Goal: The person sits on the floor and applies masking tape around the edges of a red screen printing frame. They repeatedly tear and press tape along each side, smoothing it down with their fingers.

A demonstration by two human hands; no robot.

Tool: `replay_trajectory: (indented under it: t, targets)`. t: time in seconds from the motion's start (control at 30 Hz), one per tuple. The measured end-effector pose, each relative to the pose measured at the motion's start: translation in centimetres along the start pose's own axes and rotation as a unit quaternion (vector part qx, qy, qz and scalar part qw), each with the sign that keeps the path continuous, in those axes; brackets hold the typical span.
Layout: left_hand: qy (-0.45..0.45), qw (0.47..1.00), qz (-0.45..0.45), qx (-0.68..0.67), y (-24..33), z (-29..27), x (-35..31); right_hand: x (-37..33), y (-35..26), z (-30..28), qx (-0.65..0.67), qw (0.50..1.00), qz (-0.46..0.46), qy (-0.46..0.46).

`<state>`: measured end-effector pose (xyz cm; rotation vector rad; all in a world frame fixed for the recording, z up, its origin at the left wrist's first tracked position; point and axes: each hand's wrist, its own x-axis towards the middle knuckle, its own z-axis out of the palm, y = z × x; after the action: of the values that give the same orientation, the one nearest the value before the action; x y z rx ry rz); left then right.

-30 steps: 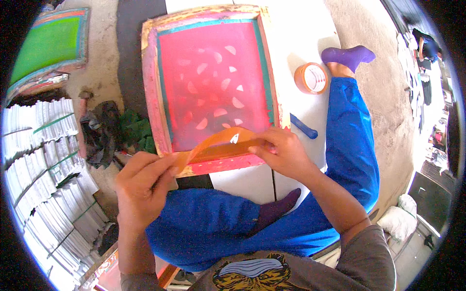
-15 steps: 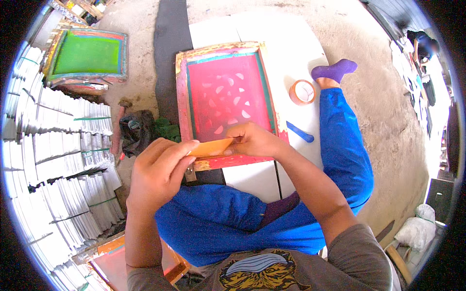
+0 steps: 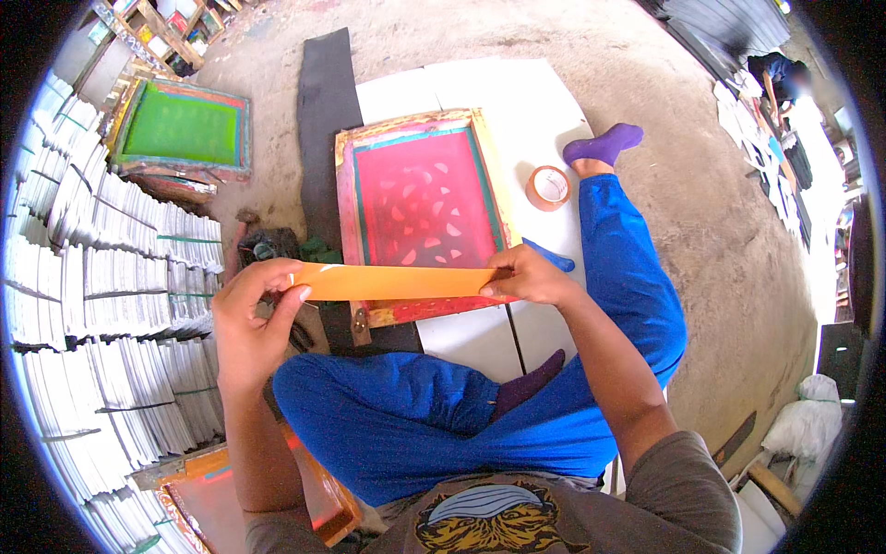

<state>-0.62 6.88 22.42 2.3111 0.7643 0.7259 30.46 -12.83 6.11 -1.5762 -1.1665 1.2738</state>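
Note:
A strip of orange-tan packing tape (image 3: 397,283) is stretched level between my hands. My left hand (image 3: 258,309) pinches its left end between thumb and fingers, and my right hand (image 3: 528,276) pinches the right end. Below the strip lies a screen-printing frame (image 3: 507,208) with a worn, paint-stained wooden border. Its pink mesh (image 3: 406,208) carries several pale half-round shapes, and teal edging runs round the mesh. The strip hides part of the frame's near side. Beyond my right hand, a blue flat tool (image 3: 551,256) lies partly covered, and a roll of tape (image 3: 548,187) rests near my foot.
Bundled stacks of white paper (image 3: 129,295) fill the left side. A green-mesh screen frame (image 3: 180,125) stands at the far left, another frame (image 3: 240,499) at the lower left. My blue-trousered leg (image 3: 628,268) borders the white board (image 3: 480,342). Another person (image 3: 780,78) is at the far right.
My hands have moved apart, the left one leftward and the right one rightward. A much longer length of the tape now shows between them. The view has shifted slightly.

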Motion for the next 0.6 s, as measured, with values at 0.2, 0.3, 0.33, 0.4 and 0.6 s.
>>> replay_trajectory:
  t: [0.2,0.3,0.33,0.4,0.6]
  targets:
    - [0.007,0.987,-0.083,-0.137,-4.9,1.8,-1.6,-2.0,3.0,-1.1,0.155,0.98,0.069,0.102]
    - [0.018,0.976,-0.114,-0.186,-7.2,3.6,-2.7,-2.3,3.7,-1.0,0.176,0.972,0.041,0.147]
    - [0.018,0.972,-0.125,-0.2,-7.9,4.2,-2.9,-2.4,4.0,-1.0,0.183,0.969,0.049,0.156]
    - [0.007,0.965,-0.148,-0.217,-8.9,5.1,-3.2,-2.4,4.7,-1.1,0.197,0.963,0.064,0.173]
    - [-0.024,0.952,-0.212,-0.221,-12.4,8.0,-3.8,-1.8,4.8,-1.8,0.117,0.965,0.133,0.193]
